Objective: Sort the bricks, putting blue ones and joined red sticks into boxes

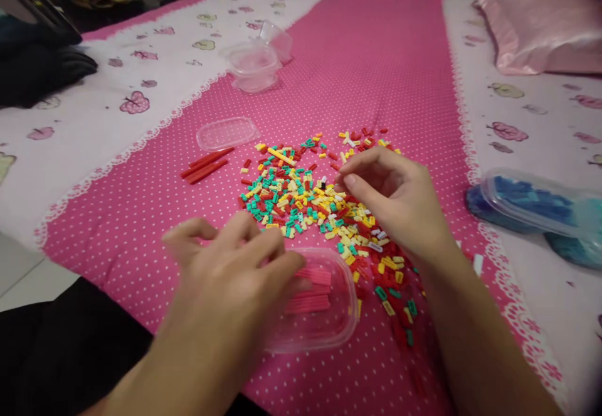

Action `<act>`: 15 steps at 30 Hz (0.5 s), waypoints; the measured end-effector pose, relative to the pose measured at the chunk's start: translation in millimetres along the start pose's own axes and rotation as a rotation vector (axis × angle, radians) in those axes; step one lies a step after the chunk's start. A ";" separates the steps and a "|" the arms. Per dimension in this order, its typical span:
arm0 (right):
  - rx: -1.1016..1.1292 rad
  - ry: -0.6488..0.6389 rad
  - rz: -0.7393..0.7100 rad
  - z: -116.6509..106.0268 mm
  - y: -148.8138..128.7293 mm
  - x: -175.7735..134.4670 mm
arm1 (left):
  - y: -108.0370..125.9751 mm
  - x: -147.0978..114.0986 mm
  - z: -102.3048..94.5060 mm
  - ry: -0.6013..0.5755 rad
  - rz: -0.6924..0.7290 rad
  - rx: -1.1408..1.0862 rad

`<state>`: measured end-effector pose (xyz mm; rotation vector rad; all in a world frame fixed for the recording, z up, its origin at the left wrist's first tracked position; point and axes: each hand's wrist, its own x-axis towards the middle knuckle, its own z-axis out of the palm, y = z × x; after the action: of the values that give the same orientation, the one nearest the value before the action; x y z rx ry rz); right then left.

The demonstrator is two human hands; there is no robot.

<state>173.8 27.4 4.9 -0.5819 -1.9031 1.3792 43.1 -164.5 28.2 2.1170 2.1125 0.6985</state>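
Note:
A loose pile of small plastic building bricks (301, 199), in red, yellow, cream, green and white, spreads over the pink dotted bedspread (367, 77). At its right edge is my right hand (399, 196), thumb and index fingertip brought together; anything between them is too small to make out. My left hand (235, 278), slightly blurred, hovers over the left side of a clear plastic container (345, 334). Its fingers are bent and apart, with no held thing showing. Pink ridged strips (315, 290) lie inside that container, partly hidden by the left hand.
Left of the pile lie several long red strips (207, 165) and a clear lid (228, 133). Clear empty containers (254, 64) are stacked farther back. Containers of blue pieces (531, 202) sit at right, below a pink pillow (540, 27). Dark cloth (37, 64) is at far left.

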 end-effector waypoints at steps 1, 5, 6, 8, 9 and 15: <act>-0.007 -0.003 -0.004 0.4 -0.4 0.2 | 0.4 -6.3 -9.3 0.015 -0.017 0.042; -0.029 -0.010 -0.010 1.3 -1.0 -0.1 | 7.5 -31.3 -28.8 -0.015 0.034 0.115; -0.040 -0.017 -0.006 1.5 -0.8 -0.5 | 10.1 -34.0 -28.8 -0.061 0.053 0.107; -0.058 -0.038 0.002 1.8 -0.1 -1.8 | 14.5 -32.0 -24.7 -0.137 0.122 0.090; -0.065 -0.050 0.004 1.9 0.5 -2.4 | 15.8 -27.2 -21.7 -0.157 0.160 0.087; -0.205 -0.066 -0.044 3.4 3.6 -4.0 | 15.5 15.0 -5.5 -0.116 0.113 0.299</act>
<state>173.7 23.7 -0.2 -0.5956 -2.1138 1.1967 54.8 -152.3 42.6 2.3749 2.1637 0.2708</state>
